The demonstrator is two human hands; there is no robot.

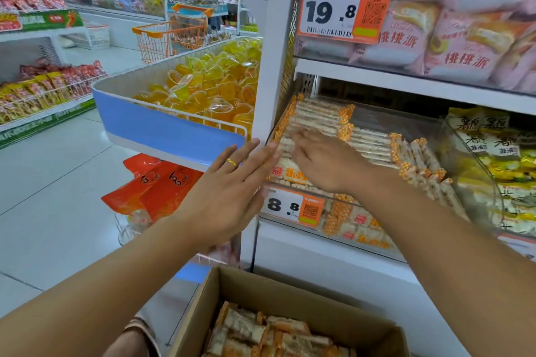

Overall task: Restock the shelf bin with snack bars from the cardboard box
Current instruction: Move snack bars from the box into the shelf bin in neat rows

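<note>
A clear plastic shelf bin [429, 130] at mid right holds rows of white snack bars [374, 145] with orange-checked ends. My right hand [324, 162] lies flat on the bars at the bin's left side, fingers straight. My left hand [232, 191], wearing a gold ring, is stretched flat with its fingertips at the bin's left front corner. Both hands hold nothing. The open cardboard box [232, 293] stands below at the bottom centre, with more snack bars [266, 333] inside.
An orange price tag [293, 206] reading 8.8 hangs on the bin front. Pink pastry packs [464, 23] fill the shelf above, yellow packs [493, 159] the bin to the right. A blue-fronted basket of yellow jelly cups [208, 87] juts out on the left. An orange trolley [174, 32] stands in the aisle.
</note>
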